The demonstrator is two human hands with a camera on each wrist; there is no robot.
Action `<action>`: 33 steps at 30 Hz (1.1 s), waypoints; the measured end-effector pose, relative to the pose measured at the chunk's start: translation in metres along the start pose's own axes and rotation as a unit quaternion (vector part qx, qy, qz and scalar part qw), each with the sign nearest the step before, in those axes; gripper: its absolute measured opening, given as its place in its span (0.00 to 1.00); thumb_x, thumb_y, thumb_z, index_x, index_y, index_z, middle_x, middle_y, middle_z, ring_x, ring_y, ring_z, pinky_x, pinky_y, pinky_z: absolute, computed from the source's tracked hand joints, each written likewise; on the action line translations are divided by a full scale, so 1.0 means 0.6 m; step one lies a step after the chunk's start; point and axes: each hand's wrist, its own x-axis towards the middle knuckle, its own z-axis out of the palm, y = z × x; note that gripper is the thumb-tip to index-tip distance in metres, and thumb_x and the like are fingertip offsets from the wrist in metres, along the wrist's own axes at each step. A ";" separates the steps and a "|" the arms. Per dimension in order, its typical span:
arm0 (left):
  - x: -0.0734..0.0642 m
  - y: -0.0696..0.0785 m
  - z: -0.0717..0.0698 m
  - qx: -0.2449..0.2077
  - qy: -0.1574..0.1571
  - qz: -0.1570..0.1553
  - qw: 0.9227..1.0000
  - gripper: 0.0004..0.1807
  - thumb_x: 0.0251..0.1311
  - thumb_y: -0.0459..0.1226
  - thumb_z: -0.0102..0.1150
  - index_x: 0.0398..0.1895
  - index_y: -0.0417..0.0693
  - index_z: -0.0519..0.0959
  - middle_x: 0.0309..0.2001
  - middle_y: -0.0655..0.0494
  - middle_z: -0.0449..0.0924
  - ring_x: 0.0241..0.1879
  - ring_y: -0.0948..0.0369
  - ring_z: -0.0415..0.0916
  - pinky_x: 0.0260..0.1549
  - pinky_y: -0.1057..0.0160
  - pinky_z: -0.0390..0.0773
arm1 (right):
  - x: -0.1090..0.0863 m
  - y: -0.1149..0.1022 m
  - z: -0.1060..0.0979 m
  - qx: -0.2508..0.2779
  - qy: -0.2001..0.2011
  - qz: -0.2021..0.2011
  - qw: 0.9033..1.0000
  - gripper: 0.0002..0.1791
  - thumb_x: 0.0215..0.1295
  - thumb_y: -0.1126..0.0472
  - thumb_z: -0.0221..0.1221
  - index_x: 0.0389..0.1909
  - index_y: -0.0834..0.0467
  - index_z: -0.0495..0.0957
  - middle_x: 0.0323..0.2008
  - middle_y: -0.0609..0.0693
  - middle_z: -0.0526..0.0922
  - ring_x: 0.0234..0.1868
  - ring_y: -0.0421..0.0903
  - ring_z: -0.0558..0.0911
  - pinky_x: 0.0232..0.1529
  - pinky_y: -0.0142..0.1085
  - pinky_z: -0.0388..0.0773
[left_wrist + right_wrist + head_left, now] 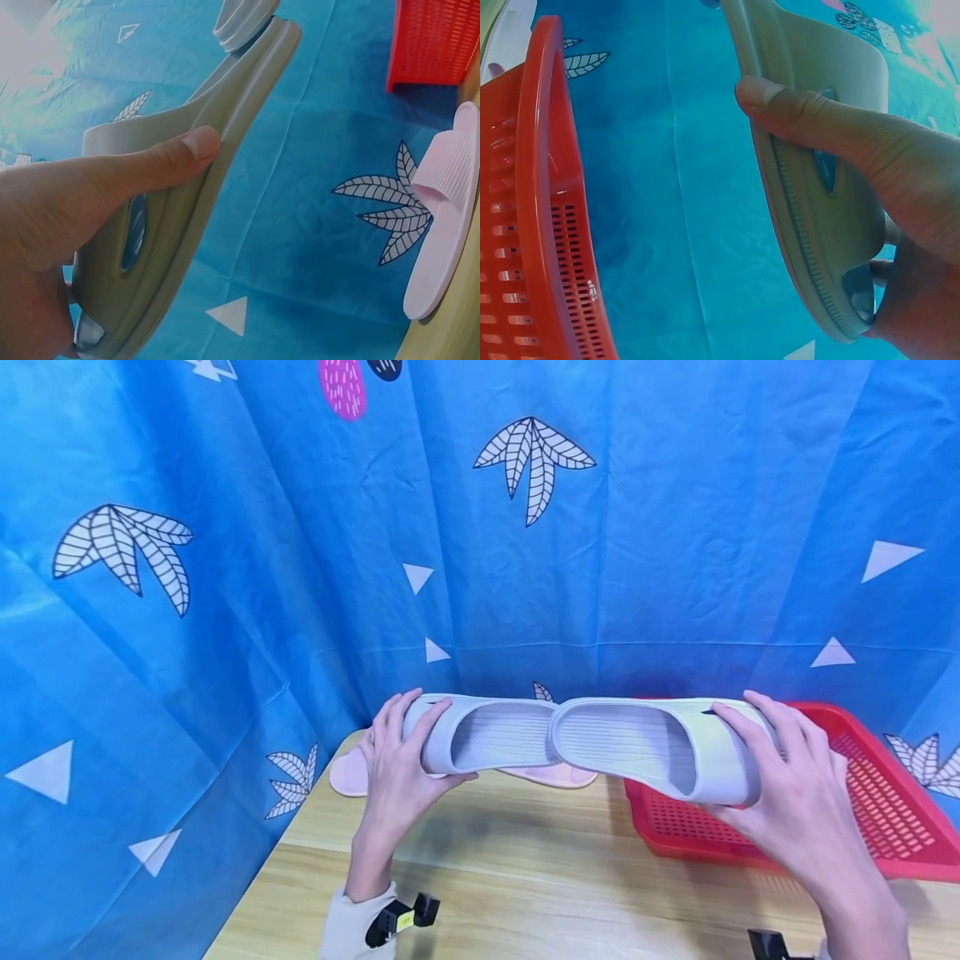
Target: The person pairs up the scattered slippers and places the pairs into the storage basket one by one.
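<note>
Two pale grey slide slippers are held up above the table, heel to heel, their heels overlapping in the head view. My left hand (401, 768) grips the toe end of the left slipper (502, 735), its thumb along the side edge in the left wrist view. The right slipper (622, 735) is held by its strap end in my right hand (795, 785), thumb on the sole's edge in the right wrist view. Behind them, a pair of pink slippers (442, 217) lies on the table, partly hidden in the head view by the left hand and grey slippers.
A red perforated plastic basket (885, 802) stands on the right of the wooden table (525, 877), beneath and behind the right hand. A blue patterned curtain (675, 543) hangs behind the table and along its left side.
</note>
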 end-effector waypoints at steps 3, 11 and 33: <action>-0.001 0.002 0.002 0.001 -0.002 -0.002 1.000 0.55 0.28 0.55 0.89 0.69 0.65 0.75 0.74 0.45 0.63 0.73 0.43 0.54 0.60 0.31 0.55 | 0.000 -0.002 0.001 0.002 -0.001 -0.001 1.000 0.75 0.06 0.65 0.88 0.73 0.50 0.69 0.73 0.62 0.63 0.67 0.69 0.61 0.41 0.60 0.61; -0.001 0.003 0.005 0.008 0.001 -0.001 1.000 0.54 0.27 0.55 0.89 0.68 0.65 0.76 0.74 0.46 0.63 0.73 0.42 0.54 0.61 0.31 0.53 | 0.000 -0.010 0.003 -0.006 -0.027 0.012 1.000 0.77 0.06 0.63 0.87 0.75 0.49 0.66 0.73 0.63 0.60 0.67 0.70 0.59 0.45 0.66 0.60; -0.002 0.014 0.013 0.025 -0.009 0.005 1.000 0.54 0.28 0.57 0.88 0.68 0.67 0.75 0.73 0.47 0.64 0.70 0.43 0.55 0.54 0.32 0.57 | 0.001 -0.030 0.008 -0.015 -0.035 0.006 0.999 0.75 0.08 0.63 0.87 0.74 0.51 0.65 0.71 0.64 0.60 0.65 0.68 0.60 0.45 0.64 0.65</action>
